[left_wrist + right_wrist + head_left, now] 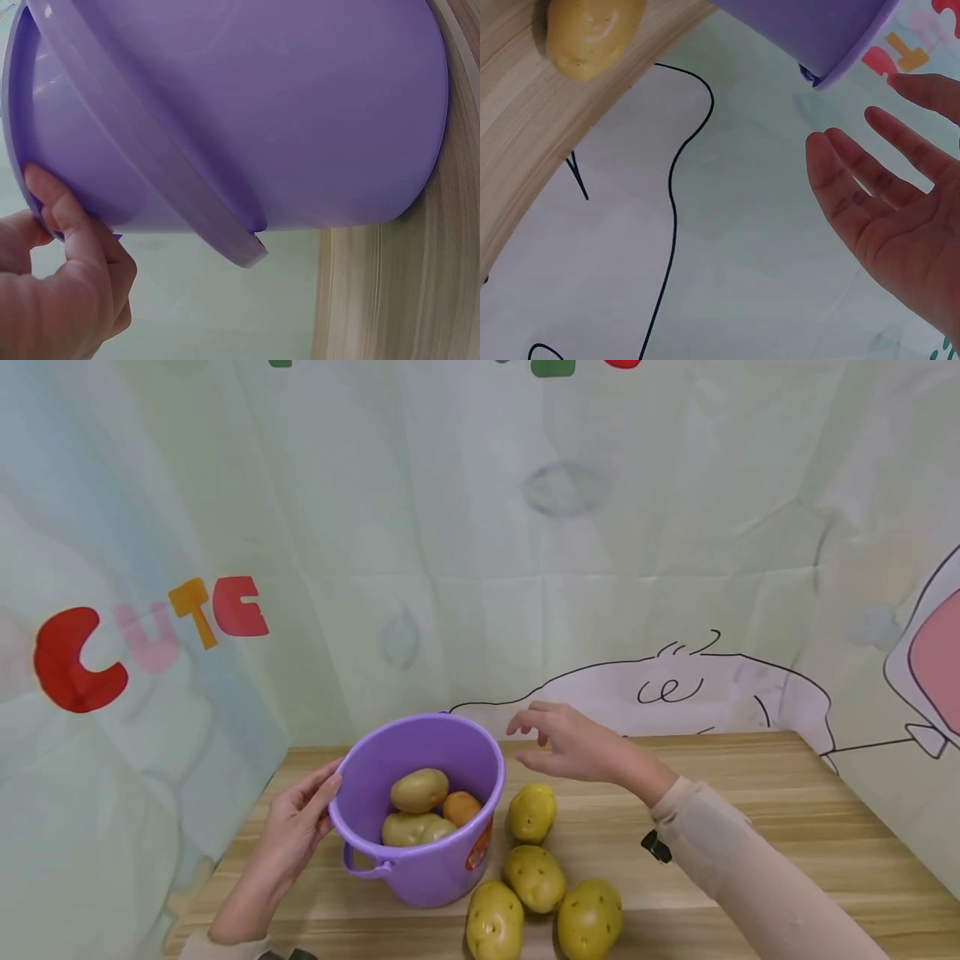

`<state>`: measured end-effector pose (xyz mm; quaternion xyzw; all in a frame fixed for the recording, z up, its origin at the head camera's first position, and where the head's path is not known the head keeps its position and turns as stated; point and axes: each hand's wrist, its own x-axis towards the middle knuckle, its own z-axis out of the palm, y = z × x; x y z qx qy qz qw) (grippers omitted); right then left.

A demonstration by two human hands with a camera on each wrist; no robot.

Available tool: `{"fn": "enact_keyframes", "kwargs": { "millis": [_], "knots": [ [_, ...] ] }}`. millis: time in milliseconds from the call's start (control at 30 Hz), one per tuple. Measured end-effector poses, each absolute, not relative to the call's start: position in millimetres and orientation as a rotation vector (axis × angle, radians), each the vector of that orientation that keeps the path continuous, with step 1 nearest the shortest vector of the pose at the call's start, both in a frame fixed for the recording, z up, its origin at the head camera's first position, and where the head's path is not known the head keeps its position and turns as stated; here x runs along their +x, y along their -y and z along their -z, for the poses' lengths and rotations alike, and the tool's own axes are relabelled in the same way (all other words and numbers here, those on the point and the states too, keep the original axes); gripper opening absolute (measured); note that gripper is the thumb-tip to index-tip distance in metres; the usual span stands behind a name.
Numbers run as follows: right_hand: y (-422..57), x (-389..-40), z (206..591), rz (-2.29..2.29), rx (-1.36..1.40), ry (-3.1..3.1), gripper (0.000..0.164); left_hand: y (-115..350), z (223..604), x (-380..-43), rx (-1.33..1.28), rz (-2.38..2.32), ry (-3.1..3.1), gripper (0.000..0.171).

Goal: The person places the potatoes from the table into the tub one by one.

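Note:
A purple bucket leans toward me on the wooden table, its handle hanging down on the near left side. My left hand pinches the bucket's rim at the left, thumb on one side and fingers on the other, as the left wrist view also shows. Inside lie two potatoes and an orange round thing, partly hidden. To the right of the rim my right hand hovers in the air with fingers loosely spread and nothing held. Below that hand sits a yellow potato.
Three more potatoes lie close together in front of the bucket's right side: one in the middle, one nearer left and one nearer right. A printed cloth hangs behind the wooden table.

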<state>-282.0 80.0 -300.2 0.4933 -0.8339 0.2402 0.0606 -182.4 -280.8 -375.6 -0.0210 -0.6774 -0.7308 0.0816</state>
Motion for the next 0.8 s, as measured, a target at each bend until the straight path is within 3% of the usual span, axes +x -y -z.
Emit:
{"fn": "enact_keyframes", "kwargs": {
  "millis": [800],
  "knots": [
    [-86, -295, 361, -0.451, 1.587, 2.791, 0.051, 281, 377, -182, -0.082, 2.165, 2.025, 0.058]
  ]
}}
